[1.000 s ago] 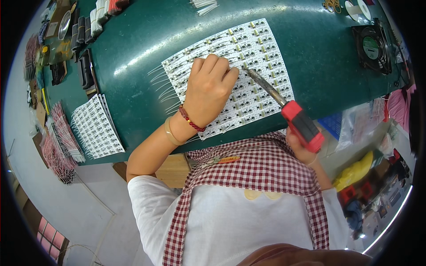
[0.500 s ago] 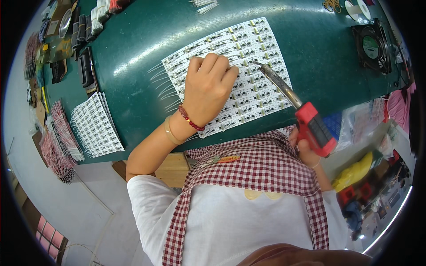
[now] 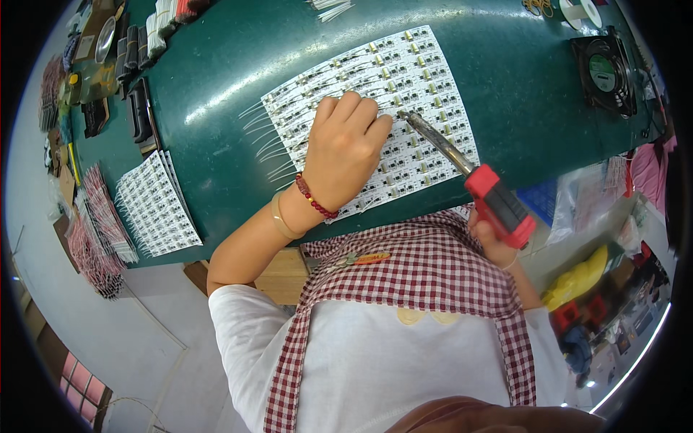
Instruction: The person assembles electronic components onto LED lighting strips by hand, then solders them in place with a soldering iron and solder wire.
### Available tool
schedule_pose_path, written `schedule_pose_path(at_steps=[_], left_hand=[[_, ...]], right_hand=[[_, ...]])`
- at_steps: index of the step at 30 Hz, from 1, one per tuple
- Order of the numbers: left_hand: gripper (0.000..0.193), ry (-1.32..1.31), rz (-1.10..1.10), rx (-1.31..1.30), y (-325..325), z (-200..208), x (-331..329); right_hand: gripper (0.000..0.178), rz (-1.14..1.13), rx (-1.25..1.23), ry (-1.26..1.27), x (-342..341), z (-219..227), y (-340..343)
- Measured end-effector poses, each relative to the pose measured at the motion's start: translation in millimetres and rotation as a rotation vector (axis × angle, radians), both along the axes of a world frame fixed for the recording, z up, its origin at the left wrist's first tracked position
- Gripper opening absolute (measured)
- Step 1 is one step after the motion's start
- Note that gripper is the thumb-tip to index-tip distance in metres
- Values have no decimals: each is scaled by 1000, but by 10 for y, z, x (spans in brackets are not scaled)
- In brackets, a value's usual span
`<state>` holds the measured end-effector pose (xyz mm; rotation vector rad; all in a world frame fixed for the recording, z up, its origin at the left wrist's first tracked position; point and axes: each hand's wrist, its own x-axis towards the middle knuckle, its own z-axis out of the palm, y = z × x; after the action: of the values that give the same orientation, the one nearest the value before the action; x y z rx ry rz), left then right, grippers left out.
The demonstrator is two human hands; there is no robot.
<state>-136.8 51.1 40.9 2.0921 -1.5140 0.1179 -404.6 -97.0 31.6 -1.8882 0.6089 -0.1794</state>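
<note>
A white panel of small circuit boards [image 3: 426, 155] lies on the green table, set with rows of dark and yellowish parts. Thin white wires [image 3: 268, 148] stick out past its left edge. My left hand [image 3: 345, 148] rests on the middle of the panel, fingers bent and pinched together; what is between the fingertips is hidden under the hand. In my right hand [image 3: 492, 242] is a red and black soldering iron [image 3: 498, 202], gripped by its handle. Its dark tip points at the panel just right of my left fingers, close to one of the parts.
A second stack of wired circuit panels [image 3: 159, 206] sits at the table's left, beside bundles of red and white wires [image 3: 101, 224]. A black fan [image 3: 605, 72] and a white spool [image 3: 581, 13] stand at right. White wires [image 3: 333, 9] lie at the far edge.
The soldering iron has moved left, its tip closer to my left fingers. My left hand has shifted slightly right, and the panel has moved a little.
</note>
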Motion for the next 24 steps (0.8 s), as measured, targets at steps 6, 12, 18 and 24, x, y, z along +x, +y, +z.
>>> schedule_pose_path(at_steps=[6,12,18,24], left_hand=[[18,18,10,33,-11,14,0],[18,7,3,50,-18,39,18],[19,-35,-18,31,3,1,46],[20,-50,-36,-25,22,-38,21]], right_hand=[[22,105,-93,-4,76,58,-36],[24,24,-44,-22,-39,43,-47],[25,7,16,-78,-60,59,-31],[22,77,-102,-46,-34,20,-30]])
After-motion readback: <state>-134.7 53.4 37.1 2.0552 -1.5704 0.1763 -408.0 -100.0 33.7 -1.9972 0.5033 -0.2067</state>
